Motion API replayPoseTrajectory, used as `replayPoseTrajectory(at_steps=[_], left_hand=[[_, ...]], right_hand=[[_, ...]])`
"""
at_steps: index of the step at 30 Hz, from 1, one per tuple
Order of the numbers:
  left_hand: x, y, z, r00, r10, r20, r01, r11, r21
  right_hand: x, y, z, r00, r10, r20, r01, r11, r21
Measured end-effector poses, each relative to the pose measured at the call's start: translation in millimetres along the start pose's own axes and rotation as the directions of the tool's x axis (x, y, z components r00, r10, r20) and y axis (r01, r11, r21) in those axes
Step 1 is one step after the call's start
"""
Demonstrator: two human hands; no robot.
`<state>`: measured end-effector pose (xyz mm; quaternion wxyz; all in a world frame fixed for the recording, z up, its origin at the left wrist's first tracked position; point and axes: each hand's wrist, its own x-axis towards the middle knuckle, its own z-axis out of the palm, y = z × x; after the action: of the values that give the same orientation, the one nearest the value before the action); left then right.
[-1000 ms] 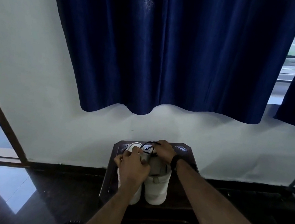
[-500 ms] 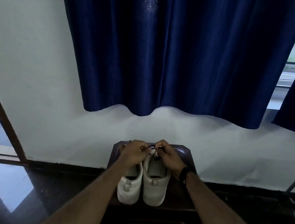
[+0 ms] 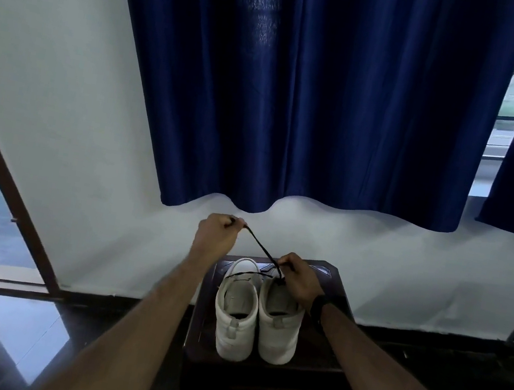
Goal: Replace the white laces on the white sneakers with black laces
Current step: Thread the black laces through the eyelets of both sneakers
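Black cord is what I am working with: the black lace [image 3: 259, 245] is thin, limp and nearly weightless, so it only goes where it is pulled and will slip if held loosely. I judge the stiff tip the best place to take it, for feeding an eyelet.

Going left to right, my left hand [image 3: 217, 231] is raised off the stool, fingers curled and pinching 1 end of the lace. From there the lace runs taut, slanting down and to the right, to my right hand [image 3: 298, 276], which pinches it just above the toe end of the right sneaker [image 3: 277, 329].

Both sneakers stand side by side, touching, on the dark stool [image 3: 328, 355], heels at its near edge, toes toward the far edge and the wall; their long axes run straight away from me. A slack loop of lace crosses the left sneaker [image 3: 235, 320] near its toe. I cannot tell which eyelets are threaded.
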<state>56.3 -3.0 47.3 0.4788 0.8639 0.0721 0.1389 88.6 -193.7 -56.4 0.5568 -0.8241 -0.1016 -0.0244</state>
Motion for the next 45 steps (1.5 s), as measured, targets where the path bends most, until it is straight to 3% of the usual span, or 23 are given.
replayPoseTrajectory(at_steps=[3, 5, 7, 14, 19, 24, 29, 40, 45], left_hand=[[-11.6, 2.0, 14.4, 0.998, 0.051, -0.047, -0.059, 0.979, -0.197], [-20.7, 7.7, 21.6, 0.999, 0.048, -0.012, -0.048, 0.911, -0.409], [-27.7, 12.3, 27.7, 0.999, 0.046, -0.009, -0.044, 0.865, -0.499], [-31.1, 15.0, 42.0, 0.99, 0.11, 0.093, -0.07, 0.932, -0.356], [-34.8, 25.1, 41.3, 0.988, 0.122, 0.091, -0.072, 0.902, -0.425], [-37.0, 30.8, 39.5, 0.994, 0.105, 0.007, -0.086, 0.854, -0.512], [-39.6, 28.4, 43.9, 0.987, 0.154, 0.053, -0.117, 0.896, -0.429], [-52.0, 36.8, 42.8, 0.994, 0.108, 0.018, -0.086, 0.876, -0.475], [-59.7, 33.9, 47.6, 0.994, 0.103, 0.04, -0.071, 0.873, -0.482]], right_hand=[[-4.3, -10.6, -4.7, 1.0, 0.005, -0.028, -0.003, 0.997, 0.074], [-6.1, -24.9, -11.6, 0.999, 0.034, -0.022, -0.031, 0.991, 0.129], [-6.0, -40.1, -21.6, 1.0, 0.02, -0.017, -0.018, 0.993, 0.118], [-21.7, -81.0, -40.1, 0.992, -0.095, -0.083, 0.089, 0.993, -0.072], [-28.8, -110.4, -42.3, 0.99, -0.094, -0.108, 0.103, 0.991, 0.08], [-28.0, -112.5, -45.3, 0.995, 0.018, 0.101, -0.043, 0.967, 0.251], [-31.2, -98.8, -45.7, 0.993, -0.111, -0.046, 0.116, 0.988, 0.104], [-40.0, -95.5, -44.9, 0.948, -0.294, -0.122, 0.272, 0.947, -0.17], [-49.0, -93.5, -38.5, 0.959, -0.179, -0.221, 0.184, 0.983, 0.0]])
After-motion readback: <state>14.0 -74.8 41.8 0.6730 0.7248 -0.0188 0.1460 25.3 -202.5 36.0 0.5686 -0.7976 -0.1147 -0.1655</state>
